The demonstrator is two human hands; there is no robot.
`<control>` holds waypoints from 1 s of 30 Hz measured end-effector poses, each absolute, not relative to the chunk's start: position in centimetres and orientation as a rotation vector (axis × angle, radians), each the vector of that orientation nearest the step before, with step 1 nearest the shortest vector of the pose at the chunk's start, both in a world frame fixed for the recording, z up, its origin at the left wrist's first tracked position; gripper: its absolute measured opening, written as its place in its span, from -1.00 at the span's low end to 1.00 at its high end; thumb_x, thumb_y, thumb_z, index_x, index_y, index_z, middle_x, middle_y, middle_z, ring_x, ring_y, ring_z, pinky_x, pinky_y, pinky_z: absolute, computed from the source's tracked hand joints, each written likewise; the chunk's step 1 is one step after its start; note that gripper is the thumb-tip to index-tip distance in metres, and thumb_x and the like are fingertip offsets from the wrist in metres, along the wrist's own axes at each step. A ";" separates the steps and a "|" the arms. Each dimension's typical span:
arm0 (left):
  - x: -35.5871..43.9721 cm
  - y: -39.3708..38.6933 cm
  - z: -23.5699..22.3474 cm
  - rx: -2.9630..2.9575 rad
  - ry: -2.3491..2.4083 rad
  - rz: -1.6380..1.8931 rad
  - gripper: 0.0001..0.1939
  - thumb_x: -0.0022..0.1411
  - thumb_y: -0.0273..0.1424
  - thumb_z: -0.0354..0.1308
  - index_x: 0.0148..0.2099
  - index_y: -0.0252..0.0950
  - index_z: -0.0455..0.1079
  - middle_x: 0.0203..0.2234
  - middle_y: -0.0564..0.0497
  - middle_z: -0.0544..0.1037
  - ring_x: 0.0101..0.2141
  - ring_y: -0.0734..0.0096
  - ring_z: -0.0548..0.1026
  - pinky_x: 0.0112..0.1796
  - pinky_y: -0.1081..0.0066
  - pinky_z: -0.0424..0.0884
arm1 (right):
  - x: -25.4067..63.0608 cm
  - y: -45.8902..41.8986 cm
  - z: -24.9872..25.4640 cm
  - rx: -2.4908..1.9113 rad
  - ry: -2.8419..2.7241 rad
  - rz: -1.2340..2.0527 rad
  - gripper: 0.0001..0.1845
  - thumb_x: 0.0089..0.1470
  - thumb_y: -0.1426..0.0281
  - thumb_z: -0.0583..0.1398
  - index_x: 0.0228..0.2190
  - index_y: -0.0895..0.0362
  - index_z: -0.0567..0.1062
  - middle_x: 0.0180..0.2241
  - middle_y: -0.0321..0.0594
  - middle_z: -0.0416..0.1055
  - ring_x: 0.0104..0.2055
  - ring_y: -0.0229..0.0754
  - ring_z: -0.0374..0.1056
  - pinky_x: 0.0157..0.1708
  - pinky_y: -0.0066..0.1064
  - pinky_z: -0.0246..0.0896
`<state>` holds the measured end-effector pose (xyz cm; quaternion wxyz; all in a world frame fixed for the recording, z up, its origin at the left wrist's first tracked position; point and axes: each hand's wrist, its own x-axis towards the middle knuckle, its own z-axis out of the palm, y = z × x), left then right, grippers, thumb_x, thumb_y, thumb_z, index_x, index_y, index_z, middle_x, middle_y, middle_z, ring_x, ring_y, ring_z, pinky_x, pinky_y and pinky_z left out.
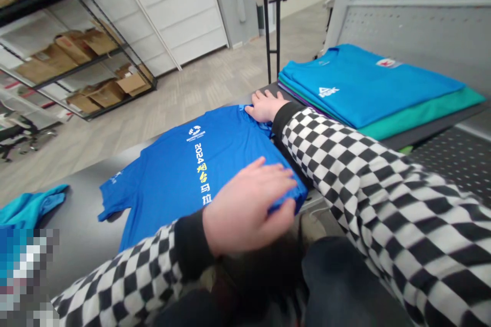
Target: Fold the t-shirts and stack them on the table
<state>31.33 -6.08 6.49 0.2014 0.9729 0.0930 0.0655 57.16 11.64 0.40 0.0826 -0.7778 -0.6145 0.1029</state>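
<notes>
Blue race tee (172, 173), floppy and slick, best pinched at edges; left grip (245, 209), right grip (266, 106) both open, pressing flat.

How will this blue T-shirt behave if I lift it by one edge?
The blue T-shirt will probably hang floppy, since its fabric looks thin and creases under the left hand. It looks light for its size. Its smooth sheen suggests it may slide easily on the dark table.
</notes>
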 end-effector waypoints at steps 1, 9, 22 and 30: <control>31.4 -4.4 6.0 2.759 0.356 0.178 -0.48 0.63 -0.23 0.03 0.48 -0.24 0.44 0.50 -0.20 0.44 0.52 0.04 0.34 0.57 -0.13 0.06 | 57.1 11.6 0.4 -2.334 -1.829 0.308 -0.02 0.50 -0.14 -0.11 0.65 0.19 0.01 0.70 0.03 -0.20 0.72 0.39 -0.29 0.61 0.43 -0.40; 30.4 -4.4 3.0 2.918 0.316 -0.144 0.03 0.55 0.17 0.08 0.71 -0.45 -0.01 0.67 -0.39 -0.11 0.66 -0.18 -0.16 0.59 -0.21 -0.18 | 57.0 11.3 0.9 -2.361 -1.844 0.324 -0.04 0.51 -0.11 -0.12 0.66 0.18 -0.01 0.70 -0.01 -0.23 0.72 0.35 -0.31 0.61 0.42 -0.39; 28.6 -0.9 6.1 2.808 0.436 0.023 -0.29 0.70 -0.06 -0.10 0.70 -0.25 0.11 0.66 -0.17 0.07 0.64 0.07 0.02 0.60 -0.09 -0.07 | 57.0 11.0 1.0 -2.337 -1.848 0.318 -0.06 0.51 -0.10 -0.12 0.65 0.17 0.02 0.70 0.01 -0.22 0.72 0.38 -0.29 0.60 0.44 -0.38; 26.8 3.0 3.0 2.937 0.706 -0.150 -0.10 0.66 0.15 -0.14 0.75 -0.28 -0.08 0.69 -0.23 -0.09 0.66 -0.10 -0.11 0.58 -0.23 -0.11 | 56.7 10.9 1.2 -2.357 -1.828 0.332 -0.06 0.51 -0.06 -0.08 0.65 0.19 0.01 0.70 0.01 -0.21 0.72 0.35 -0.30 0.62 0.39 -0.39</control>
